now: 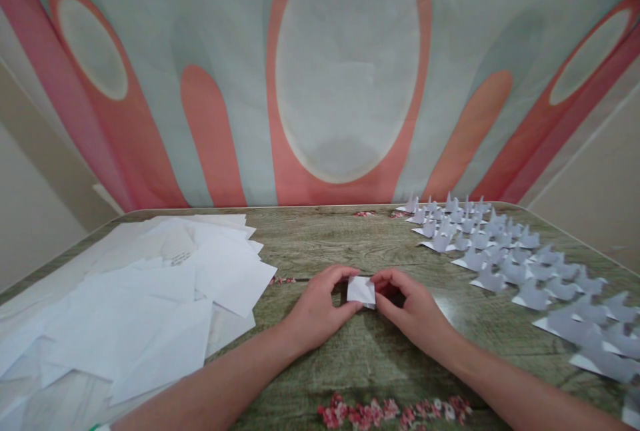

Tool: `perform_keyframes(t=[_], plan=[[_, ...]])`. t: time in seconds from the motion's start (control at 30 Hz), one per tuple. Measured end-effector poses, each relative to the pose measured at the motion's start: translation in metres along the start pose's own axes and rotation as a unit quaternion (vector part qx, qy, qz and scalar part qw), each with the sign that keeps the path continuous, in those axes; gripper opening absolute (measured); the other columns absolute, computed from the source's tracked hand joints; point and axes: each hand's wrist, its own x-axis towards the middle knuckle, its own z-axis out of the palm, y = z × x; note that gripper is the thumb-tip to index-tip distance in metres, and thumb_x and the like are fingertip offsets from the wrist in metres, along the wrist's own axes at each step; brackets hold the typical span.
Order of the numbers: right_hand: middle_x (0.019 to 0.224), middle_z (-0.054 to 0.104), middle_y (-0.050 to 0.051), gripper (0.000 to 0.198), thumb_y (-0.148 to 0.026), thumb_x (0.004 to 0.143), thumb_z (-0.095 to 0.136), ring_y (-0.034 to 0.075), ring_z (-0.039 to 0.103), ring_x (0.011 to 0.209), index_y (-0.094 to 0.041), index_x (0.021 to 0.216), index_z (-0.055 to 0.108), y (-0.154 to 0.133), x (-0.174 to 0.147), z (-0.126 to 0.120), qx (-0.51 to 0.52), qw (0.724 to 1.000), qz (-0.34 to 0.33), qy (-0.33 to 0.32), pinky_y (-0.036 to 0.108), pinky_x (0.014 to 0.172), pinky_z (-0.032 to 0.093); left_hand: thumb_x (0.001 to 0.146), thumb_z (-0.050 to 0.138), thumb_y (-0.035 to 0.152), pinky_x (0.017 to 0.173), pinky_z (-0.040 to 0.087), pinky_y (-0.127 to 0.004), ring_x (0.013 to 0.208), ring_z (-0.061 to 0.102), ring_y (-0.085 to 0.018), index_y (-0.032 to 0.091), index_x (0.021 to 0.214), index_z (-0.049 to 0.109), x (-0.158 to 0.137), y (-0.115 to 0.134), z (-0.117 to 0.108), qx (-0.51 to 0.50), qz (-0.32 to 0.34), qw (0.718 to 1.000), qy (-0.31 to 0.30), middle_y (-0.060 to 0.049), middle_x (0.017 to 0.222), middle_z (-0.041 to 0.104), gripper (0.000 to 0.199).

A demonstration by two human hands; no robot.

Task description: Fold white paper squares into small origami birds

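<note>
Between my two hands, near the middle of the table, is a small folded square of white paper (361,290). My left hand (327,296) grips its left side, with the thumb at the lower edge and the index finger at the upper left corner. On the opposite side, my right hand (407,303) pinches the right edge between thumb and fingers. Faint crease lines cross the paper's face. How its layers are folded underneath cannot be seen.
Loose white paper sheets (135,318) lie in a wide, overlapping heap on the left. Several rows of folded white paper birds (483,241) stand along the right side. The wood-patterned table (310,238) with printed pink flowers meets a patterned backdrop (345,71) at its far edge.
</note>
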Motion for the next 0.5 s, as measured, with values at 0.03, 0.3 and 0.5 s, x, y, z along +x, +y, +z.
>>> perform_keyframes(t=[0.03,0.3,0.5], plan=[[0.078,0.062,0.001,0.015,-0.017,0.075,0.053,0.015,0.057,0.072,-0.018,0.09,0.056,0.0007,-0.0003,0.0001,-0.027,1.0,-0.006,0.001,0.029,0.068,0.045,0.068,0.066,0.014,0.09,0.042,-0.037,0.098,0.054,-0.021,0.02,0.107,0.055,-0.0005,0.0002,0.0002,0.017,0.0,1.0,-0.004,-0.006,0.105,0.06,0.04],[0.079,0.063,0.002,0.02,-0.017,0.069,0.058,0.019,0.055,0.076,-0.019,0.089,0.06,0.0061,0.0014,-0.0042,-0.179,0.982,-0.06,0.014,0.033,0.071,0.04,0.073,0.061,0.018,0.093,0.037,-0.037,0.103,0.051,-0.022,0.019,0.11,0.052,-0.004,0.0017,0.0017,0.09,0.022,0.995,-0.034,-0.007,0.111,0.058,0.037],[0.077,0.061,0.001,0.018,-0.022,0.07,0.06,0.019,0.053,0.074,-0.02,0.087,0.061,0.0013,0.0024,-0.0057,-0.235,0.97,-0.061,-0.003,0.031,0.068,0.036,0.078,0.054,0.017,0.092,0.038,-0.033,0.103,0.052,-0.02,0.019,0.113,0.05,-0.005,0.0033,0.002,0.094,0.025,0.994,-0.046,-0.007,0.112,0.058,0.035]])
